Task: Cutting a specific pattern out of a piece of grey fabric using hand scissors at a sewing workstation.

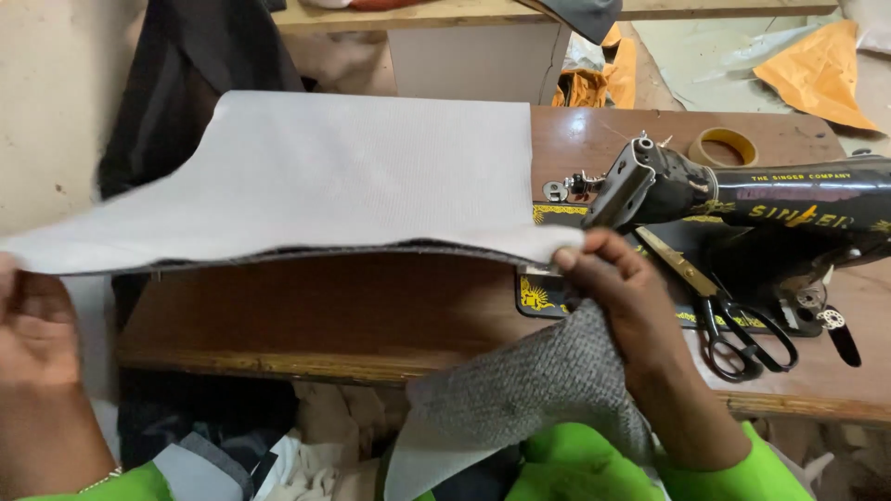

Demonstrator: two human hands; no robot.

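grey, stiff-looking cloth fills most of what i see: a wide fabric panel (pixel 353 176) held up flat above the wooden table (pixel 371 315), its pale backing turned upward and a darker woven face showing along the near edge. its long axis runs left to right across the person's body, from one hand to the other, and the near edge sags a little between them. the panel's far part lies over the back of the table, so only the front edge is lifted.

behind and to the right stands the black sewing machine (pixel 742 199), its needle end pointing toward the panel's right corner. that corner sits just beside the machine's head, almost touching it.

the right hand (pixel 622 297) pinches the right corner of the panel, fingers closed over the edge, and a loose tail of the grey weave hangs down from under this hand toward the lap. of the two hands it is the nearer one to the machine. the left hand (pixel 32 325) is at the far left edge of view, clenched on the panel's left end, well apart from the machine.

black-handled scissors (pixel 733 325) lie on the machine's bed to the right of the right hand, blades pointing away toward the machine's head. a roll of tape (pixel 723 146) rests on the table behind the machine.
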